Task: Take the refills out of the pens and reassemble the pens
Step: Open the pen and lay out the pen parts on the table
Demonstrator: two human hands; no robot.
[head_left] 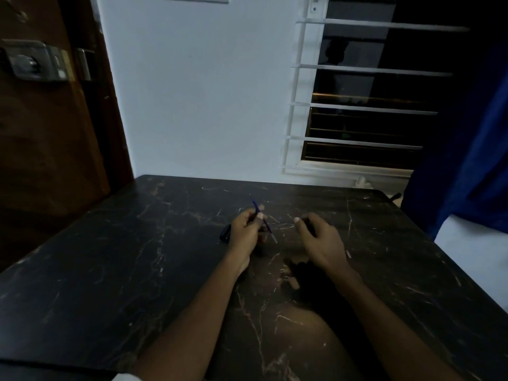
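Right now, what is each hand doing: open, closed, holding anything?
Left hand: closed, fingers pinching a thin blue refill.
Right hand: closed around a small dark pen part; which part cannot be told.

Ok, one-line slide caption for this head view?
Over a dark marbled table, the left hand pinches a blue refill while the right hand grips a dark pen part.

No readable txt, labels, brand marks or nos. anywhere: none on the pen parts, none on the bench (110, 257), none on the wall or window behind it. Too dim and blurred.
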